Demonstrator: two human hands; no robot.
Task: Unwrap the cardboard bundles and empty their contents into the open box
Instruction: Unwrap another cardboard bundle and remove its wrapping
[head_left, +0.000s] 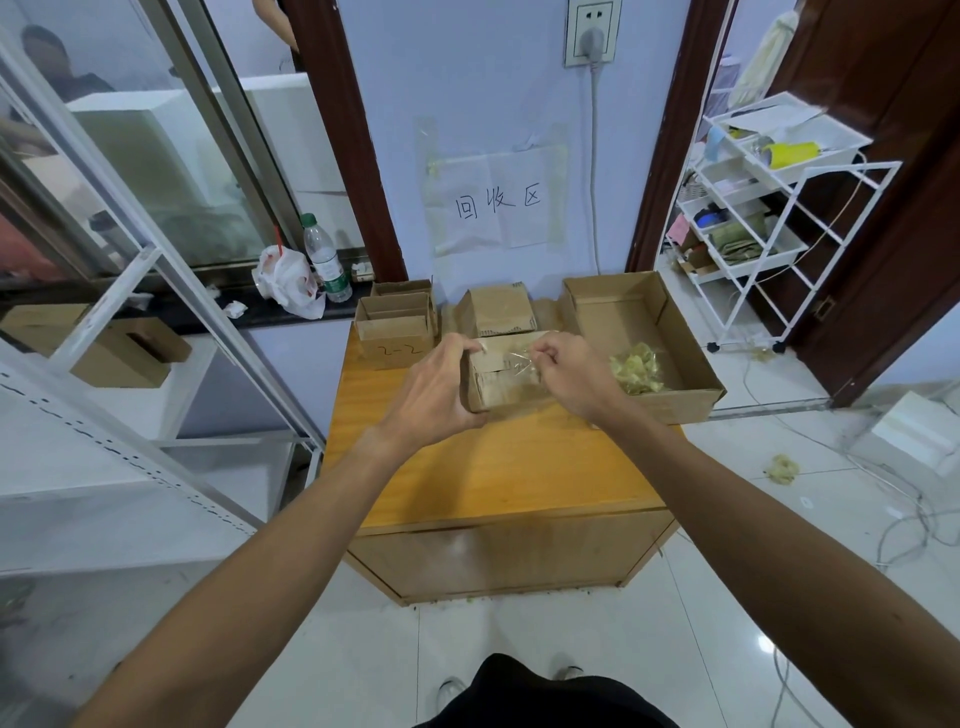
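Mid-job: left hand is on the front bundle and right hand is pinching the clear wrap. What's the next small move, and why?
Probably pull the clear wrap up and away with the right hand while the left hand steadies the cardboard bundle. The wrap looks only partly lifted and the bundle is closed, so nothing can be tipped into the open box on its right yet.

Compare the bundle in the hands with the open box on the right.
The bundle is closed and wrapped in clear film; the open box has no lid and shows yellowish scraps inside. The bundle is smaller, the open box wider. The left hand grips the bundle while the right hand pinches its film; the open box is not held. Both are brown cardboard.
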